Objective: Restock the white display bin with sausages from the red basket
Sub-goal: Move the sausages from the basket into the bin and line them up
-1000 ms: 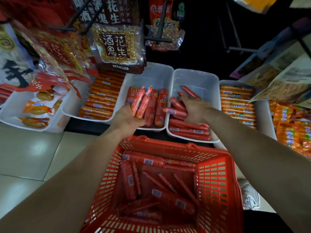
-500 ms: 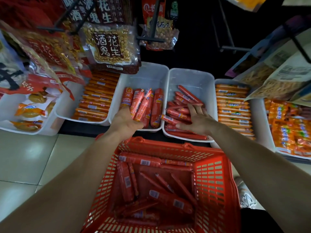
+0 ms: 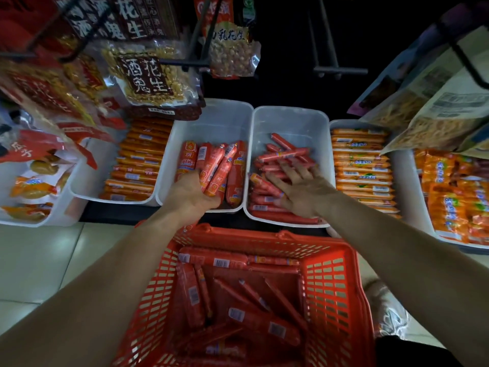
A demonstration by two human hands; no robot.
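Right hand [image 3: 304,192], against a second ago: grip on the pile let go, fingers [image 3: 296,174] now spread apart and laid flat on it.

Item: thin sausages [image 3: 283,154], red wrappers with pale label strips, heaped crosswise under and just beyond those fingers in the white display bin [image 3: 291,112]; the bin's far half shows bare floor.

Item: red basket [image 3: 330,287], lattice-sided, behind both wrists, holding more sausages [image 3: 238,263], thick and thin, barcodes up.

Item: left hand [image 3: 193,193], fingers curled round the near ends of thick sausages [image 3: 235,170] in the neighbouring bin [image 3: 211,115].

Adjacent: orange packs [image 3: 360,165] stacked just outside the right little finger; orange sticks [image 3: 140,160] outside the left hand.

Overhead: peanut bags [image 3: 148,78] hang on hooks above the bins' far ends, well beyond the fingertips.
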